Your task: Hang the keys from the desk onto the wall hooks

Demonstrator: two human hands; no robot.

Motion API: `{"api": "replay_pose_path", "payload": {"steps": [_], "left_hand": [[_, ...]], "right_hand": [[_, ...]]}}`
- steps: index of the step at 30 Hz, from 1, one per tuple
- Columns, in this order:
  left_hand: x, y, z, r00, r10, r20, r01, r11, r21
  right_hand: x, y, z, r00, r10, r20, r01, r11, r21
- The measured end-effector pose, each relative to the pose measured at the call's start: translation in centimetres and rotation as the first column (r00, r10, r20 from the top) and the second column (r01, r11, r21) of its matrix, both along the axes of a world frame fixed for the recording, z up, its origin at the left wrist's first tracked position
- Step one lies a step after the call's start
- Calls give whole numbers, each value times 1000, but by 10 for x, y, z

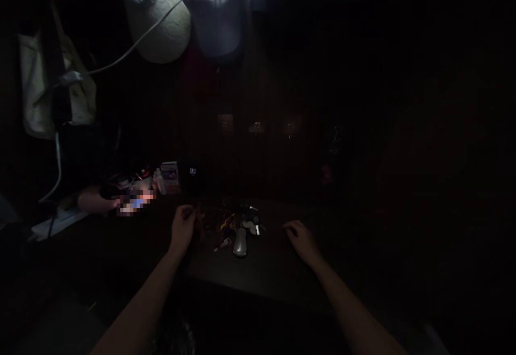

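Dark brown table [229, 279] is filling the lower middle, dim light, most edges getting lost. Left hand [183, 229] is resting at the left side of a tangled pile [220, 222], fingers bending in close to it; whether they're pinching a strand or just touching, can't tell, too dark. Right hand [302, 242] is lying farther right, well apart from the pile, fingers curling loosely, leaving a small gap to the thumb. Pile is sitting between the hands, nearer the left, showing reddish-brown and yellow bits. Silver gadget [239, 243], rounded, is lying at the pile's near right edge; shiny metal piece [257, 230] is catching light just beside it, to the upper right. Small pale bits [226, 243] are lying left of the gadget. Back left, a box [171, 175] is standing upright, a white bottle [160, 182] leaning beside it. Above, a pale cap [163, 33] and a bluish cap [217, 30] are hanging.
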State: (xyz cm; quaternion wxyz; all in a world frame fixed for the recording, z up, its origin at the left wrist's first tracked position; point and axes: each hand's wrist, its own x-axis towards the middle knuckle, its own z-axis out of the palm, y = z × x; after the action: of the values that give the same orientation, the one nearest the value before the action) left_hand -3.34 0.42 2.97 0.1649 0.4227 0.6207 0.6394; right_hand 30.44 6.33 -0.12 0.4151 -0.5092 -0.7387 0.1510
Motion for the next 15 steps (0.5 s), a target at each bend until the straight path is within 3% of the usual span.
{"api": "replay_pose_path", "payload": {"steps": [6,10,15], "left_hand": [[-41,0,8,991,125,-54,-132,980,-151],[-60,-8,10,967,147,-207,-198,947,-252],[-60,-4,9,848,174,-501,-270,955,-125]], "right_hand": [[0,1,-1,1000,8,-11,-8,1000,0],[1,1,-1,999,21,-36,-21,1000,1],[0,1,0,999,15,-47,-15,1000,2]]}}
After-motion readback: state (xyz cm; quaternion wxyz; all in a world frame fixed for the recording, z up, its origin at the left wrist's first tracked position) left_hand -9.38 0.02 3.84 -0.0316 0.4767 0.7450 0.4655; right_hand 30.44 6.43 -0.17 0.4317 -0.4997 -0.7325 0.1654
